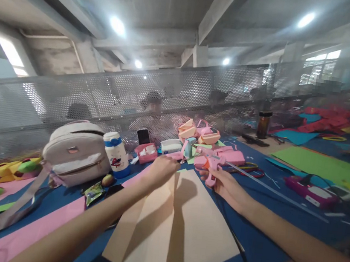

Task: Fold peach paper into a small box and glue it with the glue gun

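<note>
Cream paper [206,234] lies on the blue tabletop before me, with one folded piece [153,231] standing up from it and casting a shadow to its right. My left hand [163,171] is closed at the far end of that raised fold; its fingertips are partly hidden. To the right, my right hand [220,182] grips a pink hot glue gun [212,164] by the handle, its nozzle toward the far left. A long clear glue stick [273,189] sticks out of the gun's back end. The gun is just beyond the paper's far right edge.
A white backpack [73,152] and a bottle [117,153] stand at left. Folded paper pieces [194,129] are heaped at the far middle, near a phone [143,136]. Scissors [253,170] and a purple device [310,192] lie at right. A perforated metal screen [118,95] borders the back.
</note>
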`<state>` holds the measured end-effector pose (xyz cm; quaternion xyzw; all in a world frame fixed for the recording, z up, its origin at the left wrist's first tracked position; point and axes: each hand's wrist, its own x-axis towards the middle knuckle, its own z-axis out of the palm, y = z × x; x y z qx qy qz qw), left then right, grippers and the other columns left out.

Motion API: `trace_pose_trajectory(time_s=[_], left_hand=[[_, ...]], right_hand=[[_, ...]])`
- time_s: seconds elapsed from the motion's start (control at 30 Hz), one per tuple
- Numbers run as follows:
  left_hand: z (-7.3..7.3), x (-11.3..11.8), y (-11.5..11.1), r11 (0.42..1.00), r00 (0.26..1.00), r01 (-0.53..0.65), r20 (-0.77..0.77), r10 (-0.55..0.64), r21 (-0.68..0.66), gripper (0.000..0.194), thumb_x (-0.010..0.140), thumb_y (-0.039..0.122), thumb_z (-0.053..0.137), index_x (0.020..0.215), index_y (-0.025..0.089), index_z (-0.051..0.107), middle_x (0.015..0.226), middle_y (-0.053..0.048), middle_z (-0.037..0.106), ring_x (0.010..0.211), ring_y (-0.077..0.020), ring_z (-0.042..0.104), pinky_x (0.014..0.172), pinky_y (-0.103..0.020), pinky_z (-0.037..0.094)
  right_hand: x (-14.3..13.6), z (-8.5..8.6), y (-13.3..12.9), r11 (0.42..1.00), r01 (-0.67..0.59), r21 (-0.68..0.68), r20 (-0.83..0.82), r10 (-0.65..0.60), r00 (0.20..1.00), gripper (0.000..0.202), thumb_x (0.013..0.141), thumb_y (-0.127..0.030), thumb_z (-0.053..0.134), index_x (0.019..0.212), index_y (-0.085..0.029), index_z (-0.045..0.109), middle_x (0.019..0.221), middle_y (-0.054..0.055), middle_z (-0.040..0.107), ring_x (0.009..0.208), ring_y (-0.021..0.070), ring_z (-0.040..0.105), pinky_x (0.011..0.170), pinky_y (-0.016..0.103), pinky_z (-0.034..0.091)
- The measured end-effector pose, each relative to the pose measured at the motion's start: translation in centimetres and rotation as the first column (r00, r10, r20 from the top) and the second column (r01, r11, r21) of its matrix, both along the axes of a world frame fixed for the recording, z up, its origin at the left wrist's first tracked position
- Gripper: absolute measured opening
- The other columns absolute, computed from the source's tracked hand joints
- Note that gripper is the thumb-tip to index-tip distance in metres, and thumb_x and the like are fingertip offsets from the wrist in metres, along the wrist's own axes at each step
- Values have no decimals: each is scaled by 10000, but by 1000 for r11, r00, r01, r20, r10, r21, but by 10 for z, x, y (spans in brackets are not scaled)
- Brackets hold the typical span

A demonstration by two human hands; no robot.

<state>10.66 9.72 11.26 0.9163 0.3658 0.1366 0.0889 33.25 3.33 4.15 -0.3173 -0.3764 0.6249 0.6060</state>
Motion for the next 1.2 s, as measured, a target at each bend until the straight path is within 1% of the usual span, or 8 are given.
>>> trace_pose_trajectory(time_s=[0.13,0.23,0.43,0.6,0.77,0.93,1.1,1.2], left_hand=[[20,-5,39,991,974,-42,-216,69,128,231,857,134,596,1071,145,683,1195,-159,662,1225,-316,560,1016,-417,411],[21,0,62,998,928,-19,-369,42,64,556,698,291,812,1208,165,630,1285,-145,644,1216,-333,580,976,-370,443],[5,3,84,996,887,-46,-462,7,-74,840,561,416,882,1299,174,563,1165,-99,717,1028,-276,679,806,-278,491],[7,-3,80,994,902,-70,-431,26,-85,738,545,386,877,1219,206,636,980,-37,748,858,-229,692,705,-247,466],[28,-13,58,996,923,-35,-385,1,-81,355,599,262,813,942,187,763,818,-14,735,737,-182,663,618,-221,432],[42,-30,11,1000,955,7,-298,1,24,148,701,152,672,813,189,761,796,-20,732,766,-176,641,665,-244,427],[36,-49,-50,982,975,6,-220,36,187,173,807,103,564,829,194,709,876,-31,713,830,-196,623,813,-336,418],[26,-57,-81,929,984,27,-173,39,369,114,846,122,587,811,206,656,859,-5,696,789,-188,620,789,-333,433]], right_hand=[[1,-5,5,996,75,-57,-38,-77,996,153,766,-282,800,802,-158,717,795,54,746,629,105,619,568,195,500],[1,-6,4,993,97,-70,-22,-99,995,166,746,-278,814,801,-161,711,771,48,738,651,115,635,560,190,498],[2,-7,4,988,145,-61,1,-145,989,299,652,-358,872,791,-164,692,752,31,714,636,117,608,550,206,475],[2,-4,1,986,164,-10,24,-164,986,391,602,-450,884,756,-164,666,714,8,666,636,119,569,560,226,435],[2,0,-3,985,170,41,85,-173,981,445,596,-528,866,718,-158,650,711,1,630,613,107,504,572,239,393],[4,2,-6,978,187,92,164,-200,966,477,628,-572,832,583,-163,591,616,-13,551,590,108,449,556,251,339],[0,2,-11,979,167,120,212,-190,959,487,644,-574,822,583,-180,542,575,-25,535,592,118,476,588,257,366],[-4,5,-17,986,110,126,253,-139,957,498,663,-588,804,610,-192,507,550,-39,512,557,116,476,543,252,360]])
